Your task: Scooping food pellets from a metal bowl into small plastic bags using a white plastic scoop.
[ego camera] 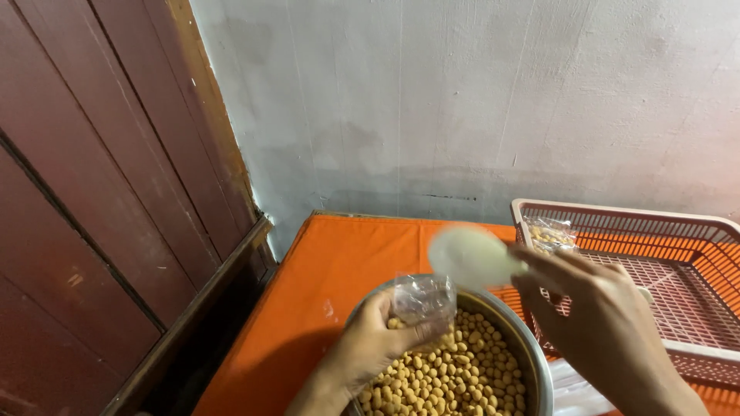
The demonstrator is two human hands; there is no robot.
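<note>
Bag: small clear plastic bag (424, 299) pinched in left hand (378, 343), right over the round metal bowl (532, 347) of tan coated nuts (447, 377)
Scoop: pale blurry plastic scoop (470, 258), right hand (601, 323) gripping its handle, just above the bag
Side: orange plastic basket (694, 231) on orange cloth (324, 285)

The left hand (378, 343) comes up from below, its fingers curled shut and thumb pressed on top. The right hand (597, 323) sits higher beside it, back facing up, fingers pinched together and pointing toward the left hand.
</note>
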